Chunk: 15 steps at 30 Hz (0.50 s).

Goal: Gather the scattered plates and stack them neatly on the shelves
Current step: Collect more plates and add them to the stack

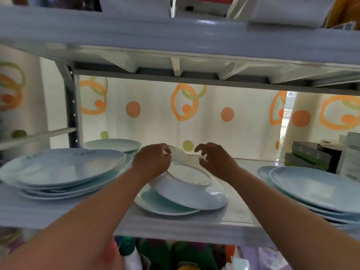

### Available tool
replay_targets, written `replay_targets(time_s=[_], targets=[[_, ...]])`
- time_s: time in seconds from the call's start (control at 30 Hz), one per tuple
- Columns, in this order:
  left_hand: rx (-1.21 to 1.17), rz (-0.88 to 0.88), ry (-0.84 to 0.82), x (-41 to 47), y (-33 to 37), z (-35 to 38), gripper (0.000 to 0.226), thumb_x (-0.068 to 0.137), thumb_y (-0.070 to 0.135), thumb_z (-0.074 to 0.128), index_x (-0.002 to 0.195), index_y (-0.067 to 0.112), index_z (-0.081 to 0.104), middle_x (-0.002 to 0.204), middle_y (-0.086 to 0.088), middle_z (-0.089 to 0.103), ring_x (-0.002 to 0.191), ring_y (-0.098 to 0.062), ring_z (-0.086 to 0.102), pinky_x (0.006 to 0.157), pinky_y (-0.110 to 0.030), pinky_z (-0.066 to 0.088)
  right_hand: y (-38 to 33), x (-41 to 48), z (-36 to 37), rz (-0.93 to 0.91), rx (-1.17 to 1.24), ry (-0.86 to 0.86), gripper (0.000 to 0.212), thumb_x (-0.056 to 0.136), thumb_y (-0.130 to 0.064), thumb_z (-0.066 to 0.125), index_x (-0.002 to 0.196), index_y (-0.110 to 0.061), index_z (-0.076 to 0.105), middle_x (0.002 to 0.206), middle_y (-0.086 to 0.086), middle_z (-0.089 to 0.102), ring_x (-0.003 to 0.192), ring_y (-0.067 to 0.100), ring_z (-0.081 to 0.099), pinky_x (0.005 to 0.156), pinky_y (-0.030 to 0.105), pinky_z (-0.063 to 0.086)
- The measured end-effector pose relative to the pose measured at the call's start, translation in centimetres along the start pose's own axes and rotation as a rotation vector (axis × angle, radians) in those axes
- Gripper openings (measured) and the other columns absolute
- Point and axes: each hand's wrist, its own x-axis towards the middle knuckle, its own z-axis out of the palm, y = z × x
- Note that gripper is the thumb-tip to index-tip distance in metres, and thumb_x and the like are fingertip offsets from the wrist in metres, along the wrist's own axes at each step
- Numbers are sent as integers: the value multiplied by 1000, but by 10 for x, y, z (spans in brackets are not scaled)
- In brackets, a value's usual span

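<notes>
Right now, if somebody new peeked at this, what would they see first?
Probably the two bare arms over the shelf: the left hand pinches the rim of a tilted plate in the middle, its underside showing, and the right hand hovers beside it holding nothing. A left pile and a right pile of pale blue plates flank them. A curtain with orange circles hangs behind.

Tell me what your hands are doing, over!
Left hand grips tilted plate by rim. Right hand open, holding nothing. Tilted plate leans on teal plate.
</notes>
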Motion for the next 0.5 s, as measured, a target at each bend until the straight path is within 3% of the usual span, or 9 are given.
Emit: replay_targets(time_s=[0.3,0.5], targets=[[141,-94,-210,54,-25,1,34,89,24,46,121,23,57,130,-7,60,117,-26,55,93,-29,41,36,57,42,-31,-148,-252,58,84,-12,59,139,-22,42,129,11,54,111,26,56,97,34,46],[230,-118,-375,83,-29,11,45,93,22,42,138,20,45,148,-7,43,132,-25,42,111,-35,33,42,82,73,-77,-109,-298,71,83,-13,60,146,-29,31,141,8,48,126,25,49,103,35,41]])
